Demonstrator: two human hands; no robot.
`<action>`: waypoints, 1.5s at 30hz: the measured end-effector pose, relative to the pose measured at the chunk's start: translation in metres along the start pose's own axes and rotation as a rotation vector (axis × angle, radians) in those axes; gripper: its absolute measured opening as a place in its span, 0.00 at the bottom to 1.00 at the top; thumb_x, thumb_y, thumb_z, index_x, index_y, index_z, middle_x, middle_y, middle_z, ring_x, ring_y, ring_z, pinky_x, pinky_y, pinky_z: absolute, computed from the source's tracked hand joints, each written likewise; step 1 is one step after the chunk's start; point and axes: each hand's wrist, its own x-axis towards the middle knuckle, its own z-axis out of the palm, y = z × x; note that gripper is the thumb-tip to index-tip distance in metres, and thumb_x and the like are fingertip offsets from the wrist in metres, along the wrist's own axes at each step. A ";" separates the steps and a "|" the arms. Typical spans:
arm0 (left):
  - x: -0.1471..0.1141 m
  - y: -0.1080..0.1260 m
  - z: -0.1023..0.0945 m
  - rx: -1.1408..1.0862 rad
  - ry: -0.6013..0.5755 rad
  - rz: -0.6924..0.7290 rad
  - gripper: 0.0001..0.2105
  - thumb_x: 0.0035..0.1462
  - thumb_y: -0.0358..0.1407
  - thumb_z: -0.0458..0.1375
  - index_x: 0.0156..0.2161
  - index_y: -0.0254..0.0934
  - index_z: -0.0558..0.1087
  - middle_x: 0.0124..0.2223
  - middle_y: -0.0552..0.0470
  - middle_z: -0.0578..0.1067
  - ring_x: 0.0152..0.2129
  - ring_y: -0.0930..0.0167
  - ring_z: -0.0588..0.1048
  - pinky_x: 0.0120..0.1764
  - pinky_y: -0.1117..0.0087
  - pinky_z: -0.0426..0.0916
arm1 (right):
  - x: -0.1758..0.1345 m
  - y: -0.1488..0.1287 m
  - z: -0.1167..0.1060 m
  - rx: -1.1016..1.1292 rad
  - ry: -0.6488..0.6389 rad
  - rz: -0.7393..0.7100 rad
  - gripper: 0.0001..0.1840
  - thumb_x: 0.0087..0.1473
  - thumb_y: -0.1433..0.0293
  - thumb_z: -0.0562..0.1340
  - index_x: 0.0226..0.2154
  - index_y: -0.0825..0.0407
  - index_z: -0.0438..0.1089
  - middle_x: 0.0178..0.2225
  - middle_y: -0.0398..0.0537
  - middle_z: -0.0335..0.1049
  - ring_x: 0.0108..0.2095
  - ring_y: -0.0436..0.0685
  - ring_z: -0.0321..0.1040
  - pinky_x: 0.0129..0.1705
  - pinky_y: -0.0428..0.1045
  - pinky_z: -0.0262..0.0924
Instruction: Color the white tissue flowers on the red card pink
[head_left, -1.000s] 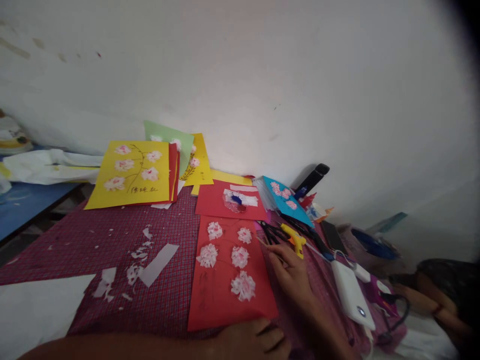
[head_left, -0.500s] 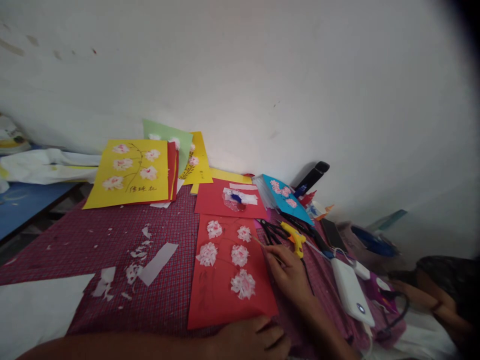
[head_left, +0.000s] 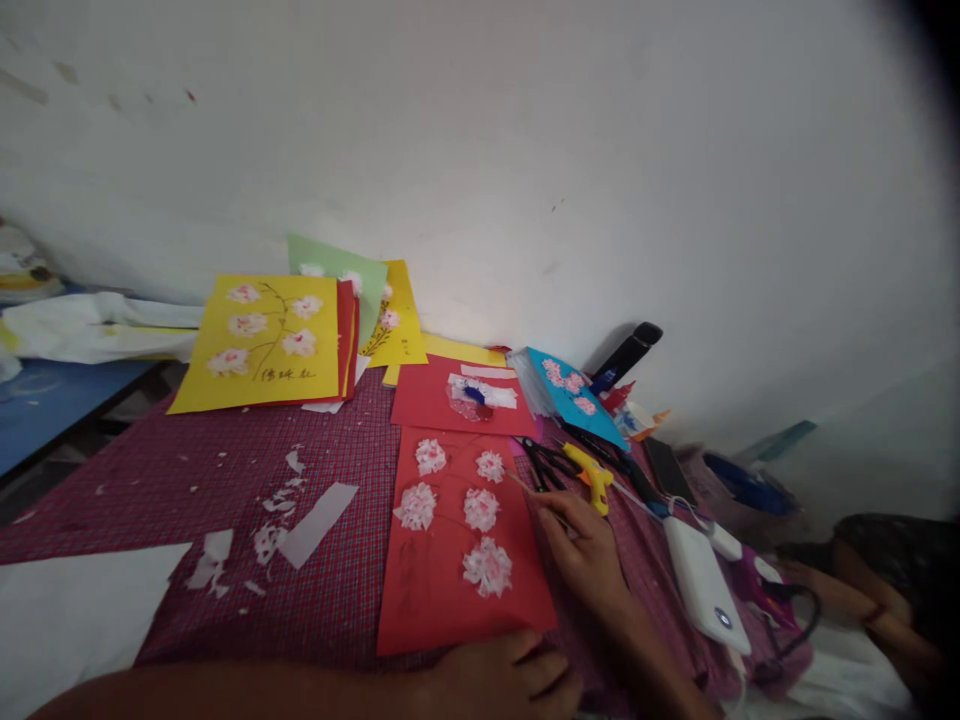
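A red card (head_left: 450, 620) lies upright before me, bearing several white-and-pink tissue flowers (head_left: 487, 567) and faint dark branch lines. My right hand (head_left: 581, 545) is closed in a pinch on a thin stick (head_left: 523, 484), its tip close beside the upper right flower (head_left: 490, 466). Whether the stick ends in a brush is too small to tell. Along the card's bottom edge rests my left hand (head_left: 514, 675), fingers loosely bent and a little apart, holding nothing I can see. Just above, a second red card (head_left: 420, 395) carries white paper strips and a blue and red blotch.
Beside my right hand lie a yellow glue gun (head_left: 592, 478), black-handled scissors (head_left: 544, 462) and a white power bank (head_left: 705, 585). Paper scraps (head_left: 319, 525) are scattered left. A yellow flower card (head_left: 259, 345) leans at the back. Another person's arm (head_left: 840, 595) shows far right.
The view has shifted very slightly. My right hand keeps the stick at the upper right flower, and my left hand stays at the card's lower edge.
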 end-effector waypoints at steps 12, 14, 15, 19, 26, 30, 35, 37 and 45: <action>0.000 0.000 0.006 -0.018 0.038 0.007 0.16 0.71 0.35 0.51 0.54 0.38 0.79 0.58 0.52 0.78 0.49 0.72 0.77 0.49 0.70 0.71 | 0.028 0.002 0.019 0.027 -0.066 0.012 0.12 0.66 0.67 0.59 0.42 0.47 0.79 0.40 0.50 0.81 0.40 0.60 0.78 0.44 0.53 0.70; -0.001 0.002 0.007 -0.017 0.049 -0.009 0.15 0.71 0.35 0.51 0.53 0.40 0.79 0.58 0.54 0.78 0.50 0.73 0.76 0.50 0.70 0.70 | 0.027 0.002 0.018 0.030 -0.057 0.019 0.11 0.66 0.67 0.59 0.42 0.47 0.79 0.40 0.50 0.81 0.41 0.60 0.78 0.44 0.53 0.70; -0.002 0.002 0.007 -0.016 0.050 -0.014 0.16 0.71 0.35 0.51 0.53 0.40 0.79 0.58 0.54 0.78 0.50 0.73 0.76 0.50 0.70 0.70 | 0.026 0.003 0.017 0.032 -0.051 0.023 0.11 0.66 0.67 0.60 0.43 0.47 0.79 0.40 0.50 0.81 0.41 0.60 0.78 0.44 0.53 0.70; -0.003 0.004 0.005 -0.019 0.018 -0.016 0.16 0.70 0.35 0.52 0.55 0.40 0.79 0.58 0.54 0.77 0.51 0.72 0.76 0.52 0.69 0.70 | 0.023 0.006 0.015 0.043 -0.053 0.027 0.12 0.66 0.67 0.60 0.45 0.47 0.79 0.42 0.50 0.81 0.42 0.60 0.77 0.45 0.53 0.70; -0.002 0.003 0.007 -0.020 0.026 -0.004 0.15 0.70 0.36 0.53 0.55 0.40 0.79 0.59 0.54 0.77 0.52 0.72 0.75 0.51 0.69 0.71 | 0.024 0.002 0.012 0.024 -0.061 0.028 0.11 0.66 0.67 0.60 0.42 0.47 0.79 0.40 0.49 0.81 0.40 0.59 0.78 0.44 0.53 0.70; -0.001 0.002 0.005 -0.023 0.029 -0.012 0.15 0.70 0.36 0.52 0.53 0.40 0.80 0.57 0.54 0.78 0.50 0.72 0.76 0.50 0.69 0.71 | 0.025 -0.005 0.008 0.037 -0.049 0.050 0.11 0.66 0.66 0.60 0.42 0.47 0.79 0.40 0.48 0.81 0.41 0.59 0.78 0.44 0.52 0.70; -0.001 0.003 0.004 0.010 -0.012 0.003 0.16 0.70 0.37 0.52 0.55 0.42 0.79 0.60 0.56 0.76 0.53 0.73 0.75 0.52 0.69 0.71 | 0.029 -0.008 0.011 0.039 -0.051 0.051 0.11 0.65 0.66 0.60 0.41 0.47 0.80 0.39 0.49 0.81 0.40 0.60 0.78 0.43 0.52 0.71; -0.002 0.004 0.005 0.013 -0.010 0.004 0.16 0.70 0.37 0.53 0.54 0.42 0.80 0.60 0.55 0.76 0.53 0.72 0.75 0.51 0.69 0.71 | 0.032 -0.007 0.013 0.032 -0.048 0.050 0.11 0.64 0.66 0.60 0.40 0.47 0.80 0.38 0.49 0.81 0.39 0.60 0.78 0.41 0.53 0.71; 0.000 0.003 0.007 0.007 0.014 0.002 0.16 0.69 0.37 0.53 0.53 0.42 0.80 0.60 0.54 0.76 0.52 0.72 0.75 0.51 0.70 0.71 | 0.039 -0.011 0.017 0.035 -0.050 0.055 0.12 0.63 0.64 0.61 0.38 0.48 0.80 0.38 0.51 0.82 0.39 0.62 0.79 0.43 0.55 0.72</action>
